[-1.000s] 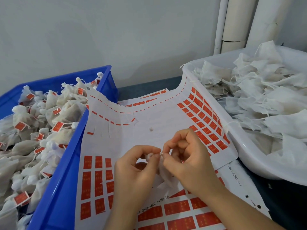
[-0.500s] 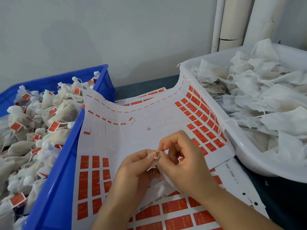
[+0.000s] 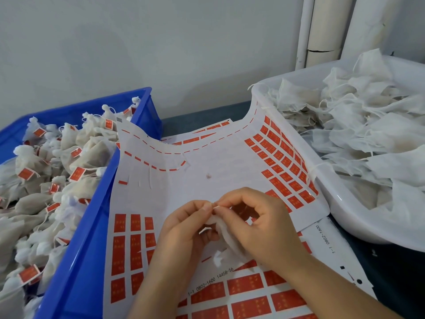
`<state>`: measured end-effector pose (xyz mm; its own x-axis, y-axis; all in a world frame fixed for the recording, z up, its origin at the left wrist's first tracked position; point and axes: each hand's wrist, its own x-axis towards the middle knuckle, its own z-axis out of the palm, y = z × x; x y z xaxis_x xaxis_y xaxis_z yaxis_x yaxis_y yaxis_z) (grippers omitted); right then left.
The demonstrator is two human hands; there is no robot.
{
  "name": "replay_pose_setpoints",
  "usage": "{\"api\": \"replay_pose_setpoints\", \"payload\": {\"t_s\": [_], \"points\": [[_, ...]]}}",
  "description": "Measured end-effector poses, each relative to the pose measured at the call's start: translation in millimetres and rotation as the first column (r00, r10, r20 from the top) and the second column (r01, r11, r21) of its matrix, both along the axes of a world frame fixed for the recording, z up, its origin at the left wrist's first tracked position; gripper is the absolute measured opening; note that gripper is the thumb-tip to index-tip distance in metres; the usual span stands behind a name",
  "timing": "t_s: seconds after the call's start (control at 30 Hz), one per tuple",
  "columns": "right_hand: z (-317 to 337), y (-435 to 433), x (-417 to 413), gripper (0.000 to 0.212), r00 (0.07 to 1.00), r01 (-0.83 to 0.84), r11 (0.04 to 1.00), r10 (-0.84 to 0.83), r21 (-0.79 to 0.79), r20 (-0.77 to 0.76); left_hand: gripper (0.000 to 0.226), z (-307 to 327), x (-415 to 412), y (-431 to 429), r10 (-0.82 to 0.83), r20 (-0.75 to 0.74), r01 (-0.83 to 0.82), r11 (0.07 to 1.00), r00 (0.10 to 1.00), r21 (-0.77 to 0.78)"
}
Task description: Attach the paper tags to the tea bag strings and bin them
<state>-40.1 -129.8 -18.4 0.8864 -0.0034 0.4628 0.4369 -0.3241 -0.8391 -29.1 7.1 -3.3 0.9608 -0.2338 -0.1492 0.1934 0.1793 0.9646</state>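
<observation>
By a pale wall (image 3: 161, 54), over the tag sheet (image 3: 184, 180): pinching one tea bag (image 3: 226, 236) at its top with left hand (image 3: 184, 229) and right hand (image 3: 259, 226) (soft, light, probably easy to tear). Best gripped there, gently.

front sheet margin (image 3: 211, 280): "1-1 0802-1600 14458-56" | right sheet margin (image 3: 326, 238): "1-1 0802-1600"

Dark blue-grey desk (image 3: 207, 115), blue plastic bin (image 3: 76, 261) standing on its left side, white plastic tub (image 3: 345, 203) on its right, stacked white sheets of red tags (image 3: 184, 185) lying between them, top sheet curling up against both containers' rims, lower sheet (image 3: 326, 240) printed with numbers sticking out at right.
</observation>
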Motion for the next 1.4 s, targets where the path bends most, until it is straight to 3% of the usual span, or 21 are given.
{"api": "replay_pose_setpoints", "payload": {"t_s": [0.13,0.3,0.63,0.8,0.9,1.1,1.27,1.4], "points": [[0.8,0.0,-1.8,0.004,1.0,-0.013,0.999,0.013,0.04,-0.008,0.02,1.5,-2.4,-2.3,-0.023,0.031,0.021,0.998,0.999,0.051],[1.1,-2.3,-0.2,0.016,0.998,0.044,0.992,-0.04,0.115,-0.039,0.017,-1.2,-0.9,-2.5,0.055,0.057,-0.063,0.985,0.997,0.159],[1.0,-2.9,2.6,0.023,0.972,-0.045,0.965,0.102,0.259,-0.212,0.015,1.9,-2.9,-2.5,0.015,0.085,-0.027,0.99,0.996,0.139],[2.0,-4.3,3.8,0.021,0.975,-0.022,0.951,0.088,0.309,-0.203,0.028,1.2,-4.2,-1.2,-0.055,0.195,-0.009,0.949,0.979,0.314],[-0.3,-3.5,4.3,0.021,0.979,0.002,0.965,0.051,0.261,-0.195,0.031,0.7,-5.5,-2.4,-0.041,0.235,-0.04,0.943,0.971,0.329],[-2.6,3.0,-0.7,0.023,0.984,-0.034,0.997,0.046,0.071,-0.172,0.02,2.3,-3.9,-1.0,0.038,0.186,-0.063,0.99,0.982,0.127],[-2.0,3.5,-0.9,0.024,0.991,0.0,1.0,0.002,0.016,-0.132,0.042,3.2,-6.5,-3.5,-0.068,0.176,0.023,0.969,0.982,0.244],[1.0,0.1,1.9,0.029,0.992,0.011,0.999,-0.006,0.033,-0.124,0.043,6.7,-5.6,-0.6,-0.083,0.139,0.051,0.974,0.987,0.221]]}}
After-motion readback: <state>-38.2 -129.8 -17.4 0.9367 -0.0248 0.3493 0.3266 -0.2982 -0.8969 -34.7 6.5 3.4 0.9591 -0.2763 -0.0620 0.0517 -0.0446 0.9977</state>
